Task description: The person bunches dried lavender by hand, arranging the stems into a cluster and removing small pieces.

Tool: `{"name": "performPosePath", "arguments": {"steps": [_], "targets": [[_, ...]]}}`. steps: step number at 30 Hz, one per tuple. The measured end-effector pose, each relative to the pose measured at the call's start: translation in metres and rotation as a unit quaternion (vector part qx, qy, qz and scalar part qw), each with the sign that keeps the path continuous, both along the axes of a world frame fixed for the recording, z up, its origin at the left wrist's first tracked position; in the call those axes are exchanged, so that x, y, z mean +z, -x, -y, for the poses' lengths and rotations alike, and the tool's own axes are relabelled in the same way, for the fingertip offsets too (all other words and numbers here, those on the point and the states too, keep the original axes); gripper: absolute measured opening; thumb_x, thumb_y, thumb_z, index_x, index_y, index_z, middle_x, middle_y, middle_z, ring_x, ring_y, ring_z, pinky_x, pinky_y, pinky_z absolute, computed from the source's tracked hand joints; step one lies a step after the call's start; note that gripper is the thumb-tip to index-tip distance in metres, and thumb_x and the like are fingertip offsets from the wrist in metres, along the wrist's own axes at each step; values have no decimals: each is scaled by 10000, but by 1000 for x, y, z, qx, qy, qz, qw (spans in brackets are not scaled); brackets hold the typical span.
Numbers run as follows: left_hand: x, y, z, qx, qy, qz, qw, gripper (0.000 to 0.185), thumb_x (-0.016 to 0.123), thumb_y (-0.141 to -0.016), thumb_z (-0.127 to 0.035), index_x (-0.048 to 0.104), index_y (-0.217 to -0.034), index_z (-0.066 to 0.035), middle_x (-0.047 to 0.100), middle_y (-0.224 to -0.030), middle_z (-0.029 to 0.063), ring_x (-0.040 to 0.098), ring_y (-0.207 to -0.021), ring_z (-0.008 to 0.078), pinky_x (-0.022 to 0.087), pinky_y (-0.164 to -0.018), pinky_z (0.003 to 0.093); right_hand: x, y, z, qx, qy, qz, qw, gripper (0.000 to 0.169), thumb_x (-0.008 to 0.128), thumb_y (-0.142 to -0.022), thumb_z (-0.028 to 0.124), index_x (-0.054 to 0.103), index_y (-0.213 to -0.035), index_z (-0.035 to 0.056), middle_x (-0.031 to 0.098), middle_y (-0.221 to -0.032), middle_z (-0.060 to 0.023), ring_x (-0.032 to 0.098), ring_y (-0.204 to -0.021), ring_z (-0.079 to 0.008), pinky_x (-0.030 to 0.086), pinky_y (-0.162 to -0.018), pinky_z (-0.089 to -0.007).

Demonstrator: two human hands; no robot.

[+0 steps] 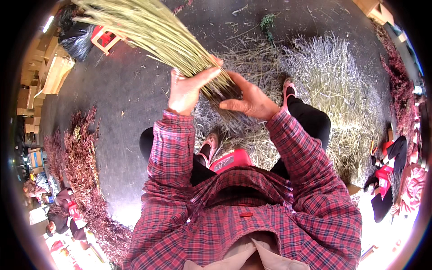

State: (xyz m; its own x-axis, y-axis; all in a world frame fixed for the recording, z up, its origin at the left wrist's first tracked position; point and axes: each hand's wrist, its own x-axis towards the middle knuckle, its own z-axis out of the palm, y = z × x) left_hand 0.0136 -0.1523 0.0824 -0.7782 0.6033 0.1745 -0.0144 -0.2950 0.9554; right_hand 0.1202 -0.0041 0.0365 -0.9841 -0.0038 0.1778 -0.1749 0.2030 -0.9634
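Observation:
A thick bundle of long dried stems [152, 33] runs from the top left down to the middle, its pale green ends up and its darker, flowered end low between my knees. My left hand [189, 86] is closed round the stems from the left side. Lower on the bundle, my right hand [251, 98] grips it from the right, thumb across the front near the dark end. A large heap of dried lavender [324, 64] lies on the floor to the right, and loose stems [249, 60] are strewn behind and under the bundle.
I sit on a red plastic stool [233, 160]. Reddish dried plants [81, 152] line the left, more [398, 84] the far right. Cardboard boxes [57, 74], a black plastic bag [77, 40] and a red stool [106, 38] stand at upper left. Other people [55, 216] sit at both lower edges.

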Motion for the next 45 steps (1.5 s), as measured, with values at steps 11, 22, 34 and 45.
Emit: {"name": "performPosePath", "arguments": {"steps": [11,22,34,45], "targets": [[-12,-10,-18,-74,-21,76,994,240,636,-755,28,581,-986,-5,651,-841,82,642,-824,200,513,-790,335,-13,-12,-1,-69,-12,67,995,719,663,-802,417,390,-1312,-12,574,-1124,-173,541,-1091,-263,417,-924,-354],[-22,-1,-45,-40,-74,71,994,177,620,-808,2,579,-979,-13,643,-852,74,629,-820,163,494,-777,306,16,-2,-3,-329,-153,-122,924,216,733,-690,34,650,-889,33,597,-883,-74,610,-815,-196,496,-711,-301],[5,-5,-39,29,-379,119,917,180,584,-860,-34,550,-1032,-70,624,-954,99,584,-953,224,441,-938,399,24,-84,35,-125,299,71,943,345,633,-844,114,535,-1140,-33,622,-1030,-114,593,-940,-180,474,-855,-308],[0,-93,-43,-71,-437,284,850,145,557,-904,-158,587,-1028,-90,598,-1066,63,519,-1090,220,394,-1012,419,42,-60,62,-155,659,-195,709,443,632,-845,240,457,-1197,36,508,-1209,-85,440,-1172,-220,303,-1039,-404]]}}
